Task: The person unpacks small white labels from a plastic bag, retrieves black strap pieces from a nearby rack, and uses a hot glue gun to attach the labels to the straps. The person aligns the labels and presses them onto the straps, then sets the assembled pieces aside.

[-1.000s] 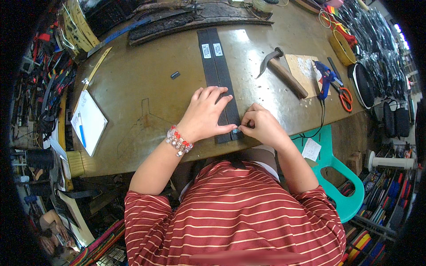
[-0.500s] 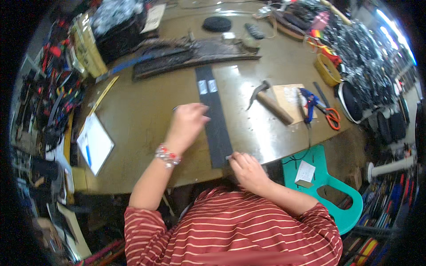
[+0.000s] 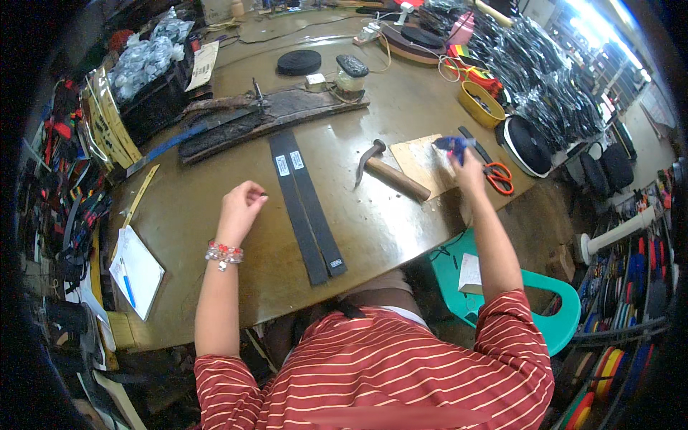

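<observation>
Two black webbing strips (image 3: 307, 215) lie side by side on the table, running away from me. White labels (image 3: 289, 163) sit near their far ends, and a small dark label (image 3: 335, 263) with light marks is at the near end of the right strip. To the left of the strips, my left hand (image 3: 240, 209) is raised with thumb and fingertips pinched on a small dark piece (image 3: 264, 194), too small to name. At the right, my right hand (image 3: 469, 173) is closed round a blue glue gun (image 3: 453, 145) over the brown board (image 3: 423, 163); the gun is partly hidden and blurred.
A hammer (image 3: 394, 175) lies between the strips and the board. Orange-handled scissors (image 3: 498, 178) are beside my right hand. Behind are a dark wooden plank (image 3: 287, 115), a black roll (image 3: 299, 62) and a yellow basket (image 3: 481, 104). A green stool (image 3: 530, 304) stands at the right.
My right hand has left the near end of the strips, reached far right and taken hold of the glue gun. My left hand has drawn away from the strips. The view has shifted.
</observation>
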`<act>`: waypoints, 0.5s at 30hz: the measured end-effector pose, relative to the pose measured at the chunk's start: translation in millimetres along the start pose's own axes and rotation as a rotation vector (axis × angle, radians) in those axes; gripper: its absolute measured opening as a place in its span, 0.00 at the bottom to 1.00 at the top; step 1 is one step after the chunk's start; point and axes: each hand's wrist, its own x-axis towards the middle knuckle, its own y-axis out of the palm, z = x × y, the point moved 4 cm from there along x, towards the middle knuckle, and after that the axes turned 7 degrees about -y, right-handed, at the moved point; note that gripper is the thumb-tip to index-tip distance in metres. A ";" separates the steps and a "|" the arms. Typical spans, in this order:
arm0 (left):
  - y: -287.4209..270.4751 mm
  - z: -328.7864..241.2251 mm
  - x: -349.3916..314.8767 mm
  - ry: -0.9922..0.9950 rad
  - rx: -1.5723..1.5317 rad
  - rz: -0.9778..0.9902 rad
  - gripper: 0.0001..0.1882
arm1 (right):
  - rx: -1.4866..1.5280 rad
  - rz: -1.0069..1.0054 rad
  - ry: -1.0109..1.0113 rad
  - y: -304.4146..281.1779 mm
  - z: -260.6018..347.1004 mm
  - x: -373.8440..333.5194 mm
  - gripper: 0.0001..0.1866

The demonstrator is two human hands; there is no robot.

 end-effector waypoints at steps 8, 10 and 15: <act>55.8 -24.7 -9.7 -0.205 -0.785 0.243 0.10 | -0.455 0.138 -0.349 -36.2 141.6 12.7 0.19; 59.1 -21.8 -15.3 -0.271 -0.837 0.243 0.10 | 0.020 0.187 -0.474 -19.8 170.4 -41.1 0.16; 52.2 -22.5 -22.4 -0.235 -0.945 0.228 0.10 | 0.470 0.229 -0.585 15.2 197.8 -142.8 0.13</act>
